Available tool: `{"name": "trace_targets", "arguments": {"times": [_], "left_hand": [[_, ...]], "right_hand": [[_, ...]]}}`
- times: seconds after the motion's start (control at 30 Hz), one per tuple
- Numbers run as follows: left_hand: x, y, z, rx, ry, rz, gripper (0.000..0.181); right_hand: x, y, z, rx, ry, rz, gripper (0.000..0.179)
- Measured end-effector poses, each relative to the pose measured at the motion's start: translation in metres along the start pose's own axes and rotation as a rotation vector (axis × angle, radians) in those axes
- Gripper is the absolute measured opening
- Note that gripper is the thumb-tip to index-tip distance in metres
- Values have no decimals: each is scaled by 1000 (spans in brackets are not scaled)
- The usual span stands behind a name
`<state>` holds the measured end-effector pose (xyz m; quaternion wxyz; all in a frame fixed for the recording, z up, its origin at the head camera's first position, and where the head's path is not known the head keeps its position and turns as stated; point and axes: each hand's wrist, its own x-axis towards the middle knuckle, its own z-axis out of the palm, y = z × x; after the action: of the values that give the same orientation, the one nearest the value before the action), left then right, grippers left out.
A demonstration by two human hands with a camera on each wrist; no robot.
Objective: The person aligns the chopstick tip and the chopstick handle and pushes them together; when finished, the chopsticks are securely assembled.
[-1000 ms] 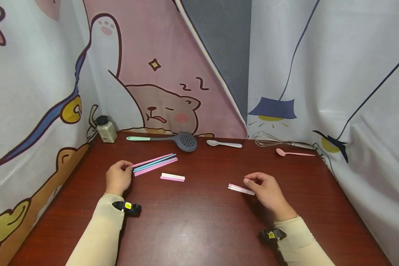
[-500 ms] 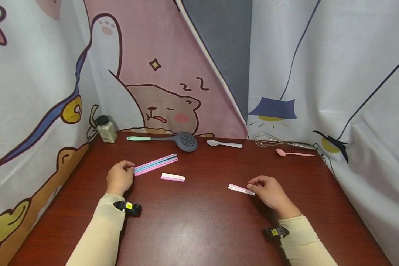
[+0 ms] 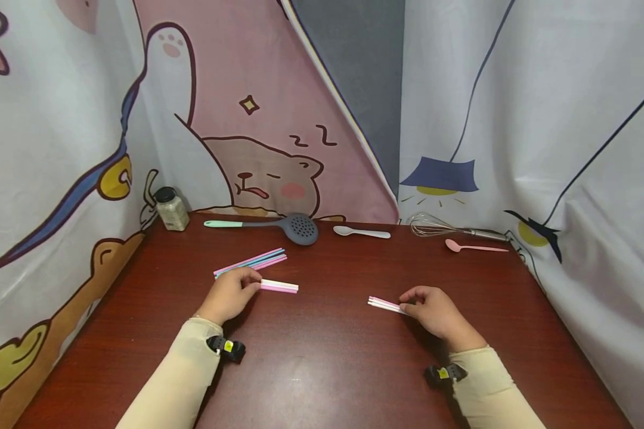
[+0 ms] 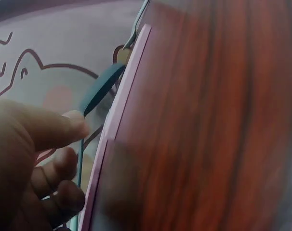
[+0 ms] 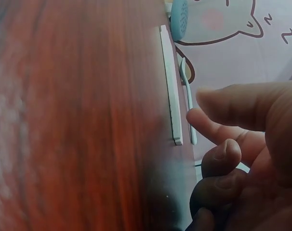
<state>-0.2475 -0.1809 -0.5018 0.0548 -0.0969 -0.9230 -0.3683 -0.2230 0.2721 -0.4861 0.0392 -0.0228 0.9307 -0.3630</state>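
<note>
On the brown table, a bundle of long pink and blue sticks (image 3: 265, 258) lies slanted at the left, its near end partly hidden by my left hand (image 3: 229, 294). That hand's fingertips are at the left end of a short white and pink pair of sticks (image 3: 280, 287). In the left wrist view, thumb and fingers are loosely bent with a gap beside the pink stick (image 4: 129, 89). Farther right lie short white and pink sticks (image 3: 382, 303). My right hand (image 3: 434, 314) hovers by their right end, and its wrist view shows loose fingers apart from the white stick (image 5: 171, 89).
Along the table's back edge stand or lie a jar with a black lid (image 3: 173, 210), a grey slotted turner (image 3: 302, 230) with a mint handle, a white spoon (image 3: 362, 232), a whisk (image 3: 432, 226) and a pink spoon (image 3: 453, 245). Printed curtains (image 3: 279, 71) border the table.
My left hand has left the end of the long sticks and moved right and nearer, to the short pair. My right hand has drawn slightly right and nearer.
</note>
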Motion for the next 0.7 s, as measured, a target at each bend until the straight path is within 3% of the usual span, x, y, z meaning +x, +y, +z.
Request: {"name": "trace_targets", "arguments": {"times": [0.27,0.7], "left_hand": [[-1,4,5,7,-77,3,7],[-4,11,4,15,-135,-18,13]], "right_hand": [[-1,0,0,-23,-27,4,12],[-2,0,3,-79,-32,-16,7]]}}
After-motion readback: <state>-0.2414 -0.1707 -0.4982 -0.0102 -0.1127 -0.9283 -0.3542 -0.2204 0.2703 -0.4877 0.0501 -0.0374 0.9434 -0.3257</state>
